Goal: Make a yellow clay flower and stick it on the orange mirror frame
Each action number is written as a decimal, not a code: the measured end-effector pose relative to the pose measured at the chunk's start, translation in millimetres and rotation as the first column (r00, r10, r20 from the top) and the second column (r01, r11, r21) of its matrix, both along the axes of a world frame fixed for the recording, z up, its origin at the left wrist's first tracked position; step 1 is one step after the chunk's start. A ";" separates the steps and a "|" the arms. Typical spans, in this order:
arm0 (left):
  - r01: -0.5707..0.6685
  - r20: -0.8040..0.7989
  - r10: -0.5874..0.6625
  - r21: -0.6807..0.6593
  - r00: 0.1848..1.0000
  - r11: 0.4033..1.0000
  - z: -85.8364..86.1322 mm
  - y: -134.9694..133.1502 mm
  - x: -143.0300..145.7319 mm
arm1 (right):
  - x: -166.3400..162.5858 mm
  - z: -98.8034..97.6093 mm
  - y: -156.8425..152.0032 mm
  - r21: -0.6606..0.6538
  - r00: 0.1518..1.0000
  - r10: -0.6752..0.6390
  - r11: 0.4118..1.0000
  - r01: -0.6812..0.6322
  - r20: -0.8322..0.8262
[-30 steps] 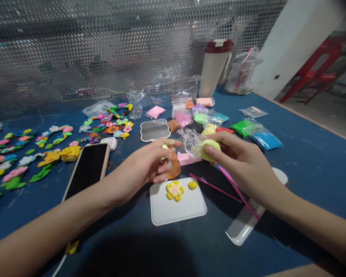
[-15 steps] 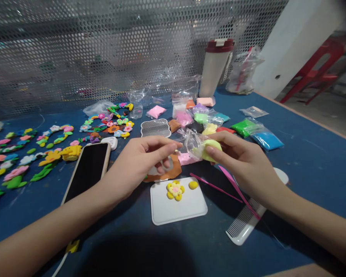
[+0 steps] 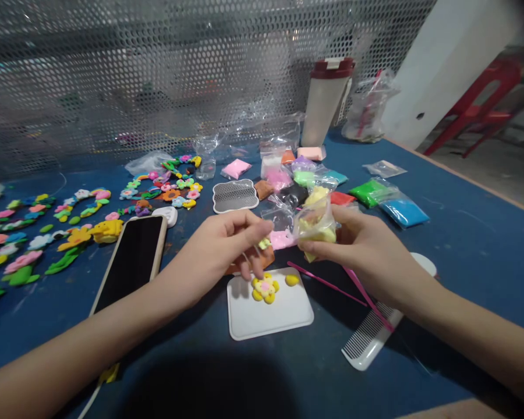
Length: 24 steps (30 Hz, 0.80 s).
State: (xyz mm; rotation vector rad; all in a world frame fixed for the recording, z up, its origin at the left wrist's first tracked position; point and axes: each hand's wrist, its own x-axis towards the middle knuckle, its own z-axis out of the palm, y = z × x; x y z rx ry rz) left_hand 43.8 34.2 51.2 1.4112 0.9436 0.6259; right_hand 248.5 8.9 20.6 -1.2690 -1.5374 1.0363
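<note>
My right hand (image 3: 362, 241) is closed on a clear bag of pale yellow clay (image 3: 318, 233), its plastic mouth facing up and left. In my left hand (image 3: 233, 244), a small piece of pale yellow clay (image 3: 264, 243) is held between the thumb and fingers. Below the left fingers lies a white board (image 3: 271, 317), bearing a yellow clay flower (image 3: 265, 287) with a pink centre. A yellow clay lump (image 3: 292, 280) sits at the board's upper right. Behind the left hand, an orange-brown sheet (image 3: 266, 256) is partly hidden.
Pink tools (image 3: 327, 283) and a white comb (image 3: 371, 340) lie right of the board. A phone (image 3: 133, 262) is at left, near several colourful clay pieces (image 3: 82, 203). Bagged clay (image 3: 404, 212), a mirror (image 3: 234, 196) and a tumbler (image 3: 325, 105) stand or lie farther back.
The bag in my right hand has tipped more upright and lowered slightly. My left hand has moved down and right toward the flower, and the pale yellow piece in it now shows.
</note>
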 end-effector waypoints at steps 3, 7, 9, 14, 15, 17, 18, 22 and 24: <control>0.044 -0.032 -0.044 0.007 0.999 0.999 0.8 -4.0 2.0 | -1.7 2.2 -2.1 -0.003 0.993 0.018 1.000 -0.017 0.120; 0.052 -0.127 -0.027 0.200 0.992 0.978 1.5 -10.5 1.4 | -8.7 6.0 -6.5 -0.048 0.987 0.066 0.997 -0.059 0.149; -0.010 -0.161 0.077 0.381 0.984 0.924 3.2 -12.9 0.5 | -11.8 7.4 -8.3 -0.047 0.990 0.094 0.995 -0.089 0.106; 0.109 -0.293 0.172 0.738 0.940 0.665 9.7 -13.9 0.1 | -13.2 8.1 -10.8 -0.006 0.989 0.145 0.989 -0.145 0.035; 0.183 -0.338 0.131 0.750 0.932 0.635 10.2 -13.6 0.0 | -12.9 7.8 -11.2 -0.001 0.988 0.147 0.989 -0.147 0.038; 0.304 -0.422 0.069 0.748 0.904 0.590 9.9 -13.0 -0.4 | -12.7 7.0 -11.9 0.007 0.987 0.158 0.987 -0.158 0.038; 0.350 -0.462 0.057 0.741 0.885 0.573 9.3 -12.8 -0.8 | -12.9 6.5 -12.3 0.007 0.985 0.168 0.986 -0.168 0.035; 0.484 -0.584 0.053 0.717 0.810 0.502 5.2 -13.6 -1.9 | -15.7 3.3 -14.1 0.000 0.981 0.194 0.981 -0.194 0.016; 0.526 -0.622 0.042 0.695 0.782 0.490 3.2 -14.5 -1.0 | -17.5 1.2 -15.4 0.001 0.983 0.183 0.983 -0.183 -0.002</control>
